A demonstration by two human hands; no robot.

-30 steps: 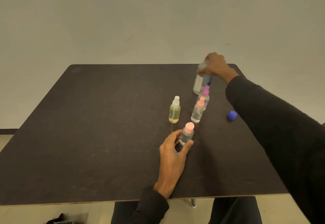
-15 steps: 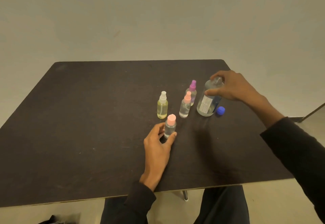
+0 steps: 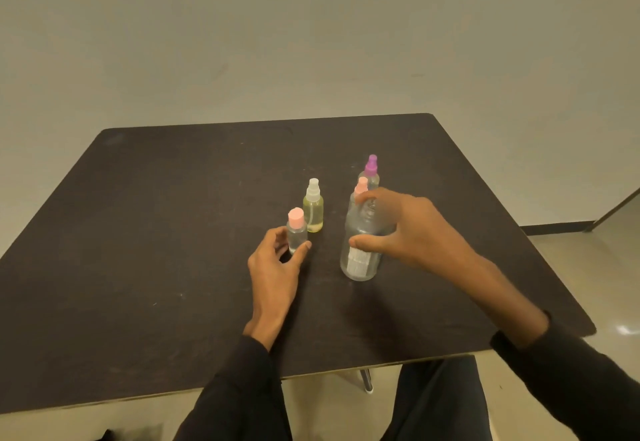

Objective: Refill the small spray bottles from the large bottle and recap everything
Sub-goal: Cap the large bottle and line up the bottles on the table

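Both hands are grasping bottles. The right hand [image 3: 412, 229] is curled round the upper body of the large bottle [image 3: 360, 250], thumb across the front above its white label, and the bottle seems to stand on the dark table [image 3: 138, 250], or just above it; I cannot tell which. Its neck looks open, with no cap on it. The left hand [image 3: 277, 260] holds the small pink-capped bottle [image 3: 296, 231] between thumb and fingers, just left of the large bottle.

The main danger, I think, is spilling: the large bottle is uncapped, so a quick tilt could throw liquid on the table. The small bottle has its cap on, so pouring cannot begin before the cap comes off, and its narrow mouth will be easy to miss.

Just behind the large bottle stand another pink-topped sprayer [image 3: 361, 188] and a purple-topped sprayer [image 3: 371, 170], partly hidden by the right fingers; a careless lift could knock them over. The yellow sprayer [image 3: 313, 210] stands behind and left of the large bottle, near the small one.
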